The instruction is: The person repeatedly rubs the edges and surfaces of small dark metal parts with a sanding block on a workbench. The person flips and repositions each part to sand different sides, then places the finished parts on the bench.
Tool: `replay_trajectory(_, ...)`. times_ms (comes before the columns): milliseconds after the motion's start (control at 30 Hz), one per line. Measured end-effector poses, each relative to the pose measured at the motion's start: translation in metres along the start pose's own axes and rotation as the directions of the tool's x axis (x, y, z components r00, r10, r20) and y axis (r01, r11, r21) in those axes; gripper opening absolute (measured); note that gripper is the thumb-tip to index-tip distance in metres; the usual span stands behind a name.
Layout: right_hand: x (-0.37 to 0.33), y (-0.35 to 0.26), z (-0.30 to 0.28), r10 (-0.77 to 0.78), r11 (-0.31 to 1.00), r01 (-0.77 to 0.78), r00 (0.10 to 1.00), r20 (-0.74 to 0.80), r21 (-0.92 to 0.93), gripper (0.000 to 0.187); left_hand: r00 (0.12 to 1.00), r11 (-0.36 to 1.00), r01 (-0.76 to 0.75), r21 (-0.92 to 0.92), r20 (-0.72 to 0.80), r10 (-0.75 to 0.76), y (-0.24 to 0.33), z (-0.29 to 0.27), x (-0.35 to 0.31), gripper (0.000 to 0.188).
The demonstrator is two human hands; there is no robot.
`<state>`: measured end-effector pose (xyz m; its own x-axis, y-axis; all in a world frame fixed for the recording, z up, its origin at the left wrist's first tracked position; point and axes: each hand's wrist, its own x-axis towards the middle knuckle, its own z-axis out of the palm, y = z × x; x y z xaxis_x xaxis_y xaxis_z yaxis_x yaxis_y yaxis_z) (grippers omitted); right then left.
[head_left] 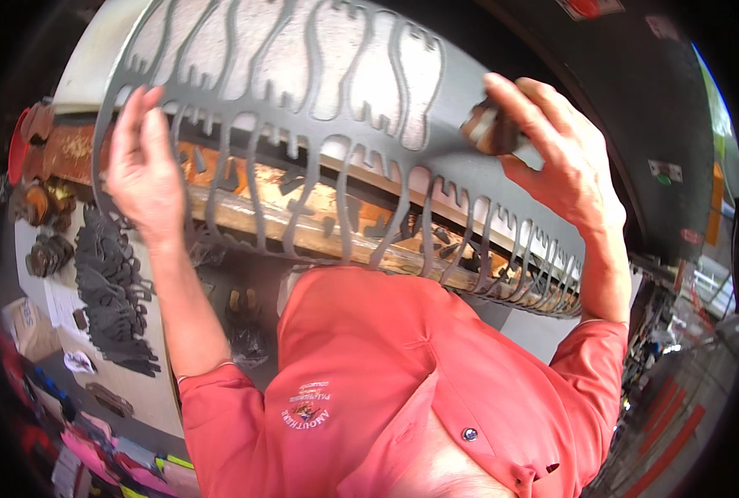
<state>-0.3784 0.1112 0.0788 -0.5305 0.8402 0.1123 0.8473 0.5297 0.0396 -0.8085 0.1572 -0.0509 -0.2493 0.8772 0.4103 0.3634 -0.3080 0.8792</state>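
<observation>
A dark grey sheet (303, 126), pierced by rows of long, notched, sole-like cut-outs, stretches in front of me. Its near part hangs over the edge of the work surface. At its left end is my left hand (147, 170), fingers stretched out; whether they touch the sheet cannot be made out. My right hand (562, 153) is raised over the uncut right part of the sheet. Its fingers are curled round a small dark brown object (492, 129) with a lighter band, blurred by motion, so its kind is unclear.
Dark offcuts lie in a wooden trough (303, 212) below the sheet. On a side table at left are a pile of dark cut pieces (114, 290), brown stacked items (50, 255) and a cardboard box (31, 328). A dark machine body (635, 108) rises at right.
</observation>
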Motion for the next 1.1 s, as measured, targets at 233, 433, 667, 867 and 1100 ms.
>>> replay_trajectory(233, -0.016, 0.018, 0.082, -0.205, 0.977, 0.204, 0.979, 0.009, 0.058, 0.061, 0.820, 0.989, -0.081, -0.122, 0.556, 0.135, 0.075, 0.157, -0.068, 0.046)
replay_trajectory(433, -0.070, -0.018, 0.135, 0.378, 0.776, -0.247, 0.919, -0.115, 0.580, 0.083, 0.658, 0.885, -0.465, -0.037, 0.654, 0.373, 0.059, 0.178, -0.099, 0.078)
replay_trajectory(667, -0.069, -0.029, 0.150, 0.412, 0.794, -0.290, 0.903, -0.122, 0.535, 0.088, 0.665, 0.861, -0.508, -0.005, 0.634, 0.395, 0.053, 0.182, -0.102, 0.070)
replay_trajectory(867, -0.064, -0.031, 0.148, 0.446, 0.774, -0.298, 0.883, -0.147, 0.559, 0.076, 0.709, 0.872, -0.484, 0.079, 0.619, 0.338, 0.060, 0.186, -0.104, 0.067)
replay_trajectory(1100, -0.058, -0.039, 0.145, 0.468, 0.794, -0.335, 0.870, -0.158, 0.506, 0.074, 0.716, 0.877, -0.479, 0.039, 0.595, 0.365, 0.060, 0.190, -0.101, 0.062)
